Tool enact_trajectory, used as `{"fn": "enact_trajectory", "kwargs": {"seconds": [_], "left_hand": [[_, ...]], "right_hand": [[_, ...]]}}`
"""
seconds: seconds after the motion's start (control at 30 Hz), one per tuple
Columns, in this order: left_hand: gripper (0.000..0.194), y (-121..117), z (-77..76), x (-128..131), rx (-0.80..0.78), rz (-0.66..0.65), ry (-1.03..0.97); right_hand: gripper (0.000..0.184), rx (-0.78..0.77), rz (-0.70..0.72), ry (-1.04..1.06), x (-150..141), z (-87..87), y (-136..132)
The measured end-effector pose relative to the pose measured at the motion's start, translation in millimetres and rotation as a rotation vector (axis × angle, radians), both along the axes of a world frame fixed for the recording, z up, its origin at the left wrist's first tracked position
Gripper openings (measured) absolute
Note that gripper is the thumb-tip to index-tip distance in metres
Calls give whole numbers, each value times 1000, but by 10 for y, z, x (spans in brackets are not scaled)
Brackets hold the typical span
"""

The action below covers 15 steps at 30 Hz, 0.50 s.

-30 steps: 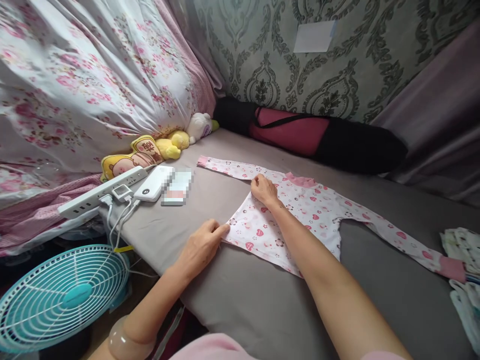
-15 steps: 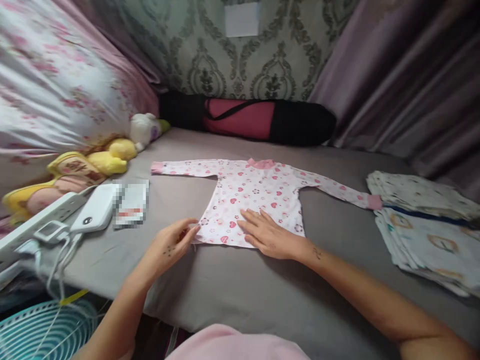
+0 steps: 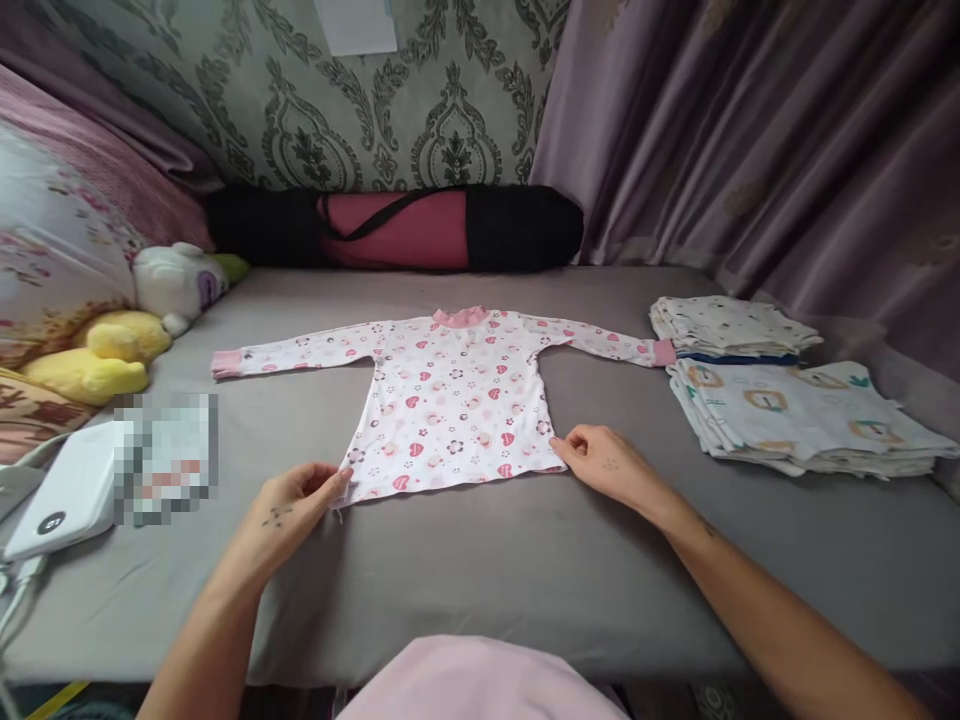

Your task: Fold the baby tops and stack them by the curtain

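A small long-sleeved shirt (image 3: 454, 400), white with pink hearts and flowers, lies flat with its sleeves spread and its pink collar pointing away from me. My left hand (image 3: 300, 505) pinches the hem's left corner between thumb and fingers. At the opposite corner, my right hand (image 3: 604, 462) is closed on the shirt's lower right edge. Both pink cuffs rest on the grey sheet, the right one touching or very close to the folded clothes.
Two stacks of folded clothes, one spotted (image 3: 731, 325) and one white with orange prints (image 3: 795, 415), sit at right. A black and pink long bag (image 3: 397, 228) lies along the wall. Plush toys (image 3: 120, 345), a white power bank (image 3: 71, 490) and a blurred packet (image 3: 176, 455) are at left.
My right hand has moved from lying flat on the shirt to gripping its lower right corner. My left hand stays at the left corner. The view has turned to the right.
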State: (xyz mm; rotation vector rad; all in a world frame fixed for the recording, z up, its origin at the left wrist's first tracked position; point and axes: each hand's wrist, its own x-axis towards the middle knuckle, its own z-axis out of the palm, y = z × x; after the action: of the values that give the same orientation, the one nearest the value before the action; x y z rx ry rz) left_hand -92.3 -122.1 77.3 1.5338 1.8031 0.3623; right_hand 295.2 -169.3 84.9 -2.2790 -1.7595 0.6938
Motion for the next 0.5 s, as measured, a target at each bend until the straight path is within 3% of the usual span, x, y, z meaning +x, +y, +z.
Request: {"fn": "enact_trajectory", "kwargs": {"seconds": [0.13,0.33,0.5], "left_hand": [[56,-11,23,49,14,-2,-54],[56,-6,16,75,27,132,-143],[53,0,18,-13,21,40,-108]], "right_hand": [[35,-61,27,6,-25,-42,65],[36,-138,11,208,199,-78,76],[36,-165,28,205,251,-46,62]]}}
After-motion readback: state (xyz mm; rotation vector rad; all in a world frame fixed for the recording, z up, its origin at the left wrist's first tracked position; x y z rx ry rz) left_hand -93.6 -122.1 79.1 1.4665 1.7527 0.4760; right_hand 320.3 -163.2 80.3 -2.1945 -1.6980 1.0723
